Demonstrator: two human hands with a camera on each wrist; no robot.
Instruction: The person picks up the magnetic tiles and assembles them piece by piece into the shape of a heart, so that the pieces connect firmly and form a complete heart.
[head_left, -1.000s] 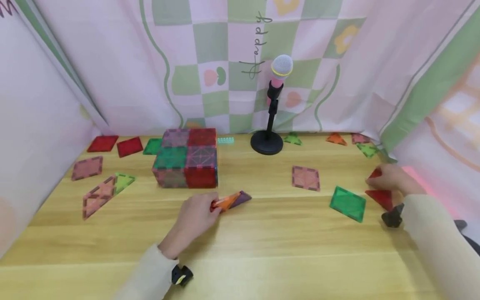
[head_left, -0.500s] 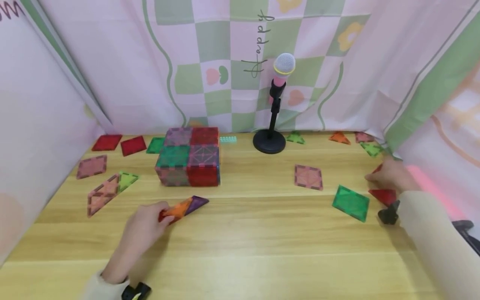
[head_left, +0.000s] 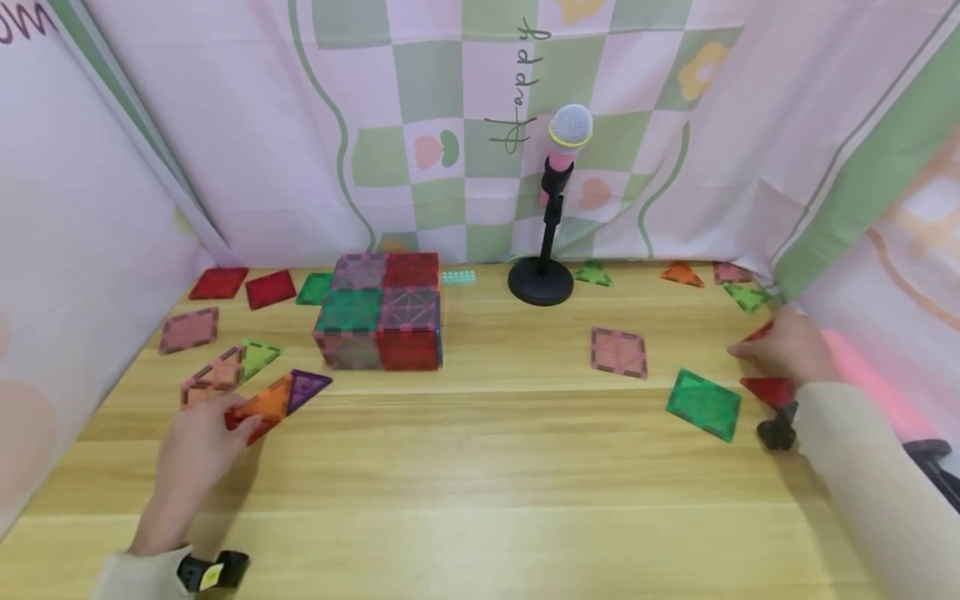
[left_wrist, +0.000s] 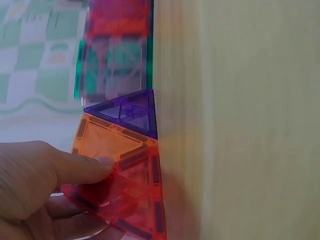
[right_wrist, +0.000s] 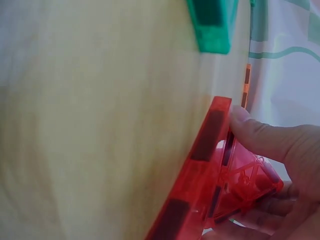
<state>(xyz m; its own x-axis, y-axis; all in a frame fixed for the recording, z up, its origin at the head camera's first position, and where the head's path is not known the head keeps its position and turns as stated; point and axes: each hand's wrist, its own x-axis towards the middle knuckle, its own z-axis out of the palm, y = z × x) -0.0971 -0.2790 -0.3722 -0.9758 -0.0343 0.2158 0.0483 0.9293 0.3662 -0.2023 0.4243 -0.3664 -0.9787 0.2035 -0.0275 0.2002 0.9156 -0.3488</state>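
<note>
At the table's left side my left hand (head_left: 198, 446) pinches a strip of joined translucent magnetic tiles between thumb and fingers. Its triangles are red (left_wrist: 132, 200), orange (left_wrist: 102, 140) and purple (left_wrist: 131, 112), the purple one farthest from the thumb. Just beyond that hand lie joined pink triangle tiles (head_left: 220, 372) with a yellow-green triangle (head_left: 259, 358), partly covered by the hand. Far to the right my right hand (head_left: 798, 350) grips a red triangle tile (right_wrist: 250, 172), thumb on one side and fingers on the other. A second red triangle tile (head_left: 767, 390) lies just in front of it.
A box built of square tiles (head_left: 352, 312) stands left of centre. Behind the middle rises a microphone on a black stand (head_left: 542, 282). A green square tile (head_left: 703, 404) and a pink square tile (head_left: 618, 352) lie right of centre. Several tiles lie along the back curtain (head_left: 420, 167).
My left hand has carried the tile strip leftward from near the middle to beside the pink triangles. The right hand stays at the red triangles with barely any movement.
</note>
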